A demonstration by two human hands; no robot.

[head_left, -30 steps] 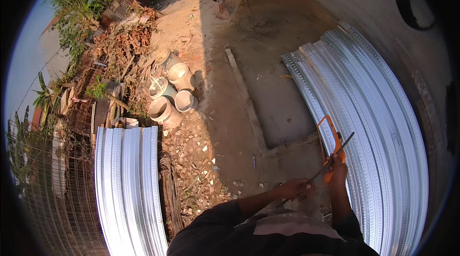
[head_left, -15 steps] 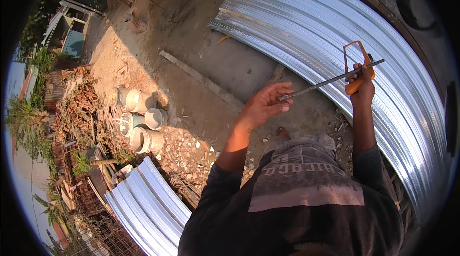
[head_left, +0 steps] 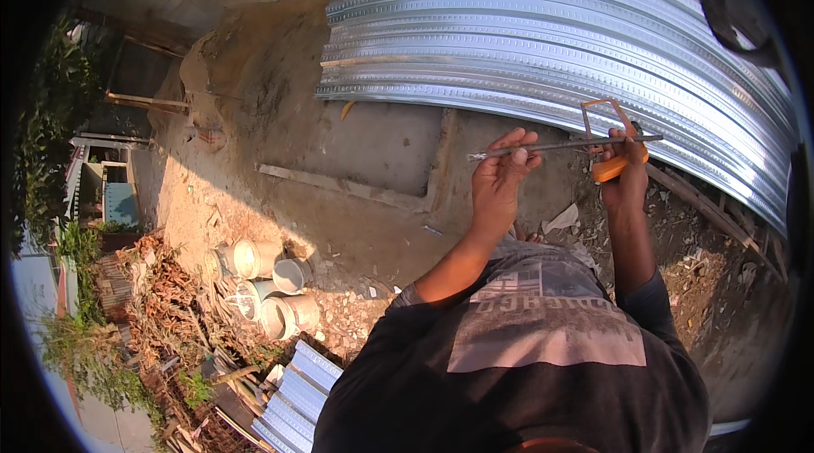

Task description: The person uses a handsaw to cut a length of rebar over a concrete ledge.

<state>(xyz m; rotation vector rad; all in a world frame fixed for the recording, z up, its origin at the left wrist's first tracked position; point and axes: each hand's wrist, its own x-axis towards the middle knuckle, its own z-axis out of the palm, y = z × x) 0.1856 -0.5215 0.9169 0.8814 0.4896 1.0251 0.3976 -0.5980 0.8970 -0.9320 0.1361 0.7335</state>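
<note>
My left hand [head_left: 498, 186] pinches a thin dark rod [head_left: 560, 146] near its left end, thumb on top; the pale tip sticks out past the fingers. My right hand [head_left: 626, 177] is closed round the rod's right part and round a small hacksaw [head_left: 609, 169] with an orange handle. The saw's slim, squared frame stands up beyond the fingers. Level in front of my body, the rod spans both hands. Behind the hands spread long ribbed metal sheets [head_left: 475, 37], shiny and silver.
Several dirty buckets [head_left: 292, 275] stand at left beside dry leaves [head_left: 161, 300] and rubble. More ribbed sheets [head_left: 292, 406] lie at lower left. A straight raised strip [head_left: 339, 186] crosses the grey ground, and a timber [head_left: 712, 215] lies under the sheets at right.
My left hand, loosely open at the rod's end before, has closed on it. The rod has swung from slanting to nearly level. The view has turned, shifting the sheets and buckets.
</note>
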